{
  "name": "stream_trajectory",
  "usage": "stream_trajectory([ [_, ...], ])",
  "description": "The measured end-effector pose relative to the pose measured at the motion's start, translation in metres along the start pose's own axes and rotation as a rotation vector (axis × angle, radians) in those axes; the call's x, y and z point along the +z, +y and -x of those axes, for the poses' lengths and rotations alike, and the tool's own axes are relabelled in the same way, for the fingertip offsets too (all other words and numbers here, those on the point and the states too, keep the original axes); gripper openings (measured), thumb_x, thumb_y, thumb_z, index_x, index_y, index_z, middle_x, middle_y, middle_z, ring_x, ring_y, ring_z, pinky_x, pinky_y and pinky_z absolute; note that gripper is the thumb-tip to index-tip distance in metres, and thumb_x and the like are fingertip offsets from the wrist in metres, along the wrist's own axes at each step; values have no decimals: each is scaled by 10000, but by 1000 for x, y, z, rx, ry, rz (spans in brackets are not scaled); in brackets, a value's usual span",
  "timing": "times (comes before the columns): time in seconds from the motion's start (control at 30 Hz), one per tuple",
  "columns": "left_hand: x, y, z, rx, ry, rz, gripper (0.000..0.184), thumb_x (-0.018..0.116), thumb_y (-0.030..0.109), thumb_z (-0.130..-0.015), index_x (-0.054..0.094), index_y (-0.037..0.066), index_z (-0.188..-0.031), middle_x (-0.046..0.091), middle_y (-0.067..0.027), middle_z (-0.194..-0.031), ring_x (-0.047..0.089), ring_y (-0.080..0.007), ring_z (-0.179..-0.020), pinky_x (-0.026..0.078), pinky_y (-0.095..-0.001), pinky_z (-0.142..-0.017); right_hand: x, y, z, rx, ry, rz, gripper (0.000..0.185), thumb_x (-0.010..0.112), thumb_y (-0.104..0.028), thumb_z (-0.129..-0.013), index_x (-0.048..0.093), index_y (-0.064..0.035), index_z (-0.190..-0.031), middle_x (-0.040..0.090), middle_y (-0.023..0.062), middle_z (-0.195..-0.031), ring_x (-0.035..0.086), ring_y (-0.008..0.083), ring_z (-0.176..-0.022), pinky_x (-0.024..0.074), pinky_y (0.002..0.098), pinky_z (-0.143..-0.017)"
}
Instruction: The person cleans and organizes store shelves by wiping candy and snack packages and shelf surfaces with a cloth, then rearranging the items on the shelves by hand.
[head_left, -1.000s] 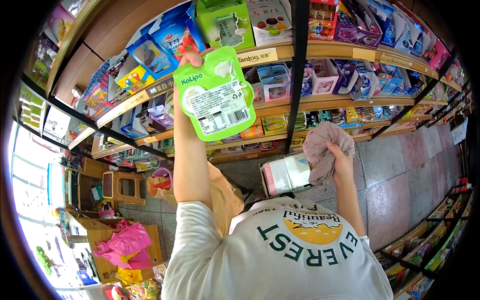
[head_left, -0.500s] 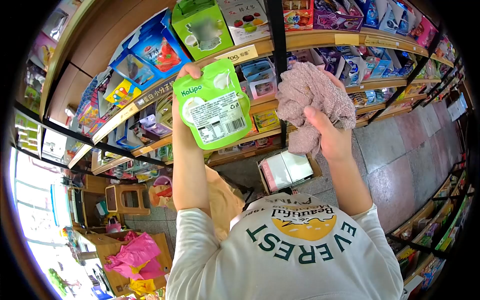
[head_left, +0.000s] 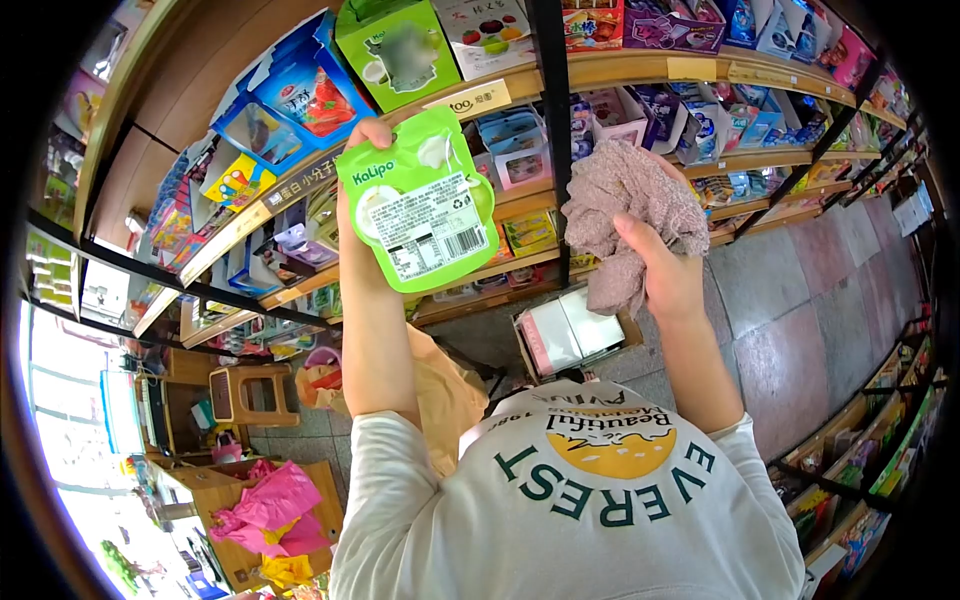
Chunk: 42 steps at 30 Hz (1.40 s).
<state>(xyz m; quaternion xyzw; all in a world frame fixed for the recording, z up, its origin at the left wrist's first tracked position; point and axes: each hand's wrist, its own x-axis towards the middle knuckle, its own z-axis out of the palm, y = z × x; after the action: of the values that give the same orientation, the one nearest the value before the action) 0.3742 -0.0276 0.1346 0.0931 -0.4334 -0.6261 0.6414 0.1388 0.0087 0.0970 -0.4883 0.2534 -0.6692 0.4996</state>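
A green KaLipo snack pouch (head_left: 418, 262) is held up in my left hand (head_left: 371, 134), its printed back with white label and barcode facing me. My fingertips curl over its upper left corner, and the rest of that hand is hidden behind the pouch. In my right hand (head_left: 668, 275) is a bunched, pinkish-grey cloth (head_left: 632, 200), with the thumb pressed on its near side. Some of the cloth hangs below the grip. Both hands are in front of the snack shelves, with the pouch and the cloth apart.
Wooden shelves (head_left: 650, 70) carry several snack boxes, including a green box (head_left: 400, 85) and a blue one (head_left: 310, 100). On the floor stands an open carton (head_left: 632, 332) with white and pink packs. A stool (head_left: 252, 395) and pink plastic bags (head_left: 270, 510) are at lower left.
The pouch has shifted slightly left and up in view with my left hand. My right hand has turned the cloth a little and moved it slightly down. Both grips stay closed.
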Motion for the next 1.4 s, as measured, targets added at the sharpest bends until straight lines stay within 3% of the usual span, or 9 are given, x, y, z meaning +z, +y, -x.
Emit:
stream_trajectory([
  [0.27, 2, 4, 1, -4, -22, 10, 91, 456, 188, -856, 404, 113, -857, 496, -138, -1033, 560, -282, -846, 533, -419, -627, -2, 13, -10, -4, -86, 84, 478, 640, -106, -731, 422, 10, -1139, 507, 77, -1074, 476, 144, -992, 384, 285, -857],
  [0.4, -17, 12, 1, 56, -36, 56, 128, 455, 205, -861, 409, 87, -841, 500, -150, -1029, 569, -297, -857, 529, -439, -673, 6, 22, -79, -315, -335, 719, 365, 593, -286, -766, 529, -37, -1025, 573, 124, -943, 539, 217, -914, 412, 302, -802],
  [0.47, -32, 22, 6, 47, -125, 59, 127, 487, 196, -843, 421, 91, -813, 493, -180, -1027, 561, -284, -853, 530, -392, -663, 30, 19, -112, -318, -361, 860, 476, 605, -284, -736, 470, -99, -1153, 594, 176, -871, 568, 313, -851, 440, 351, -760],
  [0.57, -51, 32, 26, 119, 8, 25, 146, 494, 220, -845, 424, 94, -830, 491, -179, -1020, 554, -282, -854, 528, -386, -661, 76, -8, -161, -194, -619, 1295, 644, 615, -294, -712, 351, -163, -1284, 581, 216, -900, 572, 337, -852, 442, 376, -754],
  [0.73, -79, 56, 69, 137, 119, 38, 150, 490, 232, -845, 434, 93, -840, 469, -167, -1031, 528, -289, -914, 520, -396, -691, 127, 18, -228, -269, -642, 1501, 782, 659, -353, -636, 310, -161, -1310, 561, 261, -971, 563, 344, -893, 442, 362, -770],
  [0.8, -98, 73, 83, 109, 141, 67, 145, 491, 224, -844, 436, 90, -847, 472, -174, -1032, 531, -295, -903, 521, -404, -687, 134, 34, -232, -416, -520, 1538, 655, 652, -422, -627, 477, -124, -1184, 598, 211, -910, 576, 328, -864, 444, 348, -766],
  [0.9, -99, 94, 93, 103, 155, 104, 126, 502, 203, -834, 446, 90, -838, 475, -182, -1037, 537, -300, -875, 524, -408, -681, 140, 40, -241, -280, -471, 1588, 592, 645, -400, -631, 531, -93, -1124, 588, 195, -981, 567, 330, -912, 447, 355, -798],
  [0.97, -127, 98, 97, 96, 97, 128, 126, 504, 203, -834, 449, 90, -844, 473, -184, -1040, 537, -302, -877, 524, -409, -682, 130, 49, -243, -460, -428, 1426, 458, 612, -428, -673, 600, -97, -990, 603, 180, -930, 576, 323, -881, 451, 369, -772],
  [1.4, -119, 92, 122, -32, 171, 276, 97, 466, 210, -848, 466, 115, -868, 518, -205, -1041, 558, -336, -886, 526, -423, -687, 127, -5, -75, -520, -163, 1604, 352, 600, -384, -721, 573, -64, -865, 605, 146, -749, 578, 347, -719, 463, 398, -622],
])
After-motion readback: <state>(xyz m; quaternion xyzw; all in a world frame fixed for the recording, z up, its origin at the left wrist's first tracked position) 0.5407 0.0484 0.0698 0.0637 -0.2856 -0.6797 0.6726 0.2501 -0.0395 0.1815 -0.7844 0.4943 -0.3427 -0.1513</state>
